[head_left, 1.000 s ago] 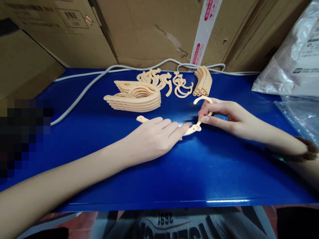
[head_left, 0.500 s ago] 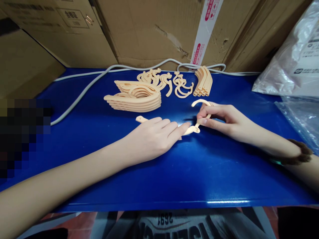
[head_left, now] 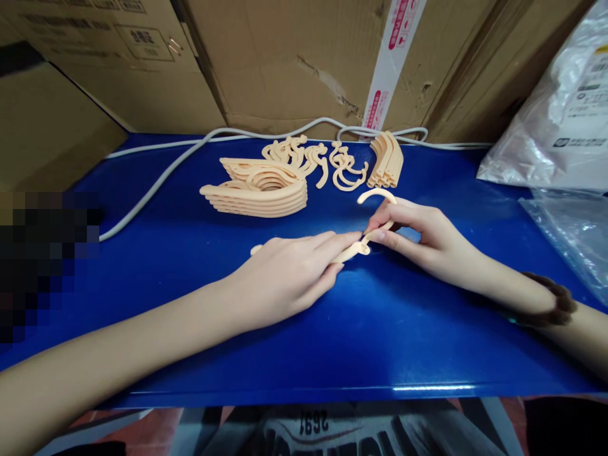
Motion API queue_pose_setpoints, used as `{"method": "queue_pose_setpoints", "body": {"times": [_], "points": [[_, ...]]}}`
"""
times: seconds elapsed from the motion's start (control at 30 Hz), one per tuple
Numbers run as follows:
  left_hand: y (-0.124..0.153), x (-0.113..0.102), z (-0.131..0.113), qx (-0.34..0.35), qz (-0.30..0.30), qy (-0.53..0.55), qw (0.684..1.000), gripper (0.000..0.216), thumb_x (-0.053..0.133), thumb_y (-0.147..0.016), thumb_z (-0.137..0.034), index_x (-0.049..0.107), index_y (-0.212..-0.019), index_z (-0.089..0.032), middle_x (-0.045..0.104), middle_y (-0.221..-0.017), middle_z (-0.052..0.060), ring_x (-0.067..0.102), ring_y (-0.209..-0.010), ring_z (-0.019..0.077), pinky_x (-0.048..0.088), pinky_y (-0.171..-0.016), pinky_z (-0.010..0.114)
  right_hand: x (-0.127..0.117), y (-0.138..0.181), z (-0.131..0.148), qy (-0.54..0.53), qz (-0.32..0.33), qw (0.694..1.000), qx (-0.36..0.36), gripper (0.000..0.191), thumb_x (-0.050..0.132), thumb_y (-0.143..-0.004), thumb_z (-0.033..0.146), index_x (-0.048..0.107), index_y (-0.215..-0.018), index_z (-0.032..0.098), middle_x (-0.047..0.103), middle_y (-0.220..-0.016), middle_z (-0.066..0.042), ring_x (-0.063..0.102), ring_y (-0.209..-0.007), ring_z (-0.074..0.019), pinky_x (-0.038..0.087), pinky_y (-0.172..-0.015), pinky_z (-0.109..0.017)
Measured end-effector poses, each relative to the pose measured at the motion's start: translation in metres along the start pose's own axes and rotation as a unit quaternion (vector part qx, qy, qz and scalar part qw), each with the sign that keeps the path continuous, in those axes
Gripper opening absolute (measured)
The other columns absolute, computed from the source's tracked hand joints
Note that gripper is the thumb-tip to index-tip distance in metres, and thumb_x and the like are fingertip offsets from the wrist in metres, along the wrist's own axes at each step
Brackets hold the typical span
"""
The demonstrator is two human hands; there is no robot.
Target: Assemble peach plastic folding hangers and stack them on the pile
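Above the blue table, my left hand (head_left: 289, 269) is closed over a cream plastic hanger arm (head_left: 349, 252); its middle lies hidden under the palm and fingers, and both ends stick out. My right hand (head_left: 418, 231) pinches a cream hanger hook (head_left: 377, 193) between thumb and fingers, its curve arching up and to the left. The hook's lower end meets the right end of the hanger arm. Whether the two parts are locked together, I cannot tell.
Behind my hands sit a stack of cream hanger parts (head_left: 259, 197), loose hooks (head_left: 349, 180), small curved pieces (head_left: 289, 151) and a bundle of curved arms (head_left: 386, 161). A white cable (head_left: 161, 190) runs along the cardboard boxes (head_left: 285, 76). Plastic packaging (head_left: 546, 145) lies at right.
Both hands have shifted slightly left with the hanger parts. My left hand now covers more of the arm's left end, and its thumb shows below.
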State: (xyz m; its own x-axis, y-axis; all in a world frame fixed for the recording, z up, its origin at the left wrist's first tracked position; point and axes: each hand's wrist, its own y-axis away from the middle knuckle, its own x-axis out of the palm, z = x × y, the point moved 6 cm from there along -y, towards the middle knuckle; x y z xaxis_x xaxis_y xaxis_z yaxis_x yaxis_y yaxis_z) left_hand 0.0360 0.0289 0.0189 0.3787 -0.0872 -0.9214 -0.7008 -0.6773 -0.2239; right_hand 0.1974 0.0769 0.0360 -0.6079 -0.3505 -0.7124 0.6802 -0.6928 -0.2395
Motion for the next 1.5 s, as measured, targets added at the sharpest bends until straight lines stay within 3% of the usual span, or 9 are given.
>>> {"method": "queue_pose_setpoints", "body": {"times": [0.13,0.3,0.37,0.5,0.6,0.73,0.97,1.5], "points": [[0.000,0.001,0.006,-0.092,0.057,0.231,0.967,0.030,0.047,-0.097,-0.020,0.049,-0.126,-0.023,0.068,-0.102,0.000,0.065,-0.078,0.0135,0.048,-0.067,0.024,0.004,0.003,0.008,0.018,0.003,1.000,-0.019,0.017,0.056,-0.097,0.033,0.061,-0.110,0.023,0.068,-0.095,-0.001,0.063,-0.082,-0.0155,0.048,-0.074,-0.029],[-0.006,0.008,0.010,-0.180,0.074,0.443,0.875,0.020,0.053,-0.095,-0.028,0.049,-0.113,-0.021,0.065,-0.094,0.001,0.063,-0.068,0.0109,0.048,-0.051,0.019,-0.020,-0.001,0.000,0.001,-0.086,0.995,0.042,0.040,0.059,-0.094,0.040,0.049,-0.132,0.027,0.066,-0.091,-0.001,0.062,-0.081,-0.0181,0.049,-0.074,-0.033],[-0.011,0.009,0.010,-0.193,0.063,0.489,0.849,0.017,0.055,-0.095,-0.031,0.051,-0.107,-0.019,0.063,-0.093,0.002,0.060,-0.066,0.0103,0.048,-0.047,0.018,-0.038,-0.007,-0.009,0.007,-0.132,0.989,0.066,0.037,0.060,-0.093,0.042,0.052,-0.127,0.028,0.066,-0.092,-0.002,0.061,-0.079,-0.0182,0.047,-0.073,-0.033],[-0.024,0.011,0.012,-0.209,0.041,0.553,0.805,0.014,0.051,-0.098,-0.030,0.050,-0.095,-0.016,0.064,-0.086,0.002,0.057,-0.056,0.0080,0.044,-0.038,0.015,-0.070,-0.027,-0.039,0.095,-0.143,0.976,0.135,0.020,0.061,-0.091,0.038,0.066,-0.096,0.020,0.066,-0.087,-0.006,0.057,-0.077,-0.0178,0.041,-0.073,-0.034],[-0.031,0.014,0.014,-0.241,0.052,0.586,0.772,0.015,0.050,-0.099,-0.024,0.049,-0.088,-0.015,0.065,-0.077,0.001,0.057,-0.049,0.0068,0.048,-0.041,0.017,-0.089,-0.042,-0.068,0.172,-0.155,0.953,0.194,0.011,0.065,-0.088,0.030,0.065,-0.087,0.018,0.063,-0.082,-0.005,0.052,-0.077,-0.0160,0.035,-0.073,-0.032],[-0.036,0.021,0.021,-0.287,0.041,0.620,0.729,0.017,0.053,-0.098,-0.022,0.051,-0.084,-0.013,0.068,-0.080,0.004,0.062,-0.054,0.0092,0.054,-0.047,0.022,-0.100,-0.056,-0.102,0.167,-0.172,0.933,0.267,0.026,0.070,-0.083,0.041,0.055,-0.079,0.020,0.059,-0.072,-0.003,0.046,-0.068,-0.0141,0.030,-0.065,-0.031],[-0.034,0.027,0.030,-0.276,0.031,0.644,0.713,0.014,0.055,-0.098,-0.021,0.053,-0.088,-0.011,0.067,-0.086,0.005,0.065,-0.061,0.0110,0.059,-0.049,0.024,-0.091,-0.061,-0.113,0.148,-0.159,0.927,0.305,0.033,0.071,-0.083,0.046,0.053,-0.076,0.020,0.056,-0.063,-0.001,0.041,-0.067,-0.0129,0.027,-0.063,-0.029],[-0.033,0.026,0.027,-0.268,0.059,0.651,0.707,0.015,0.053,-0.100,-0.020,0.052,-0.086,-0.013,0.068,-0.077,0.003,0.065,-0.059,0.0104,0.057,-0.051,0.022,-0.089,-0.059,-0.115,0.064,-0.147,0.934,0.320,0.023,0.069,-0.086,0.030,0.055,-0.072,0.017,0.062,-0.067,-0.003,0.044,-0.060,-0.0089,0.035,-0.062,-0.029]]}}
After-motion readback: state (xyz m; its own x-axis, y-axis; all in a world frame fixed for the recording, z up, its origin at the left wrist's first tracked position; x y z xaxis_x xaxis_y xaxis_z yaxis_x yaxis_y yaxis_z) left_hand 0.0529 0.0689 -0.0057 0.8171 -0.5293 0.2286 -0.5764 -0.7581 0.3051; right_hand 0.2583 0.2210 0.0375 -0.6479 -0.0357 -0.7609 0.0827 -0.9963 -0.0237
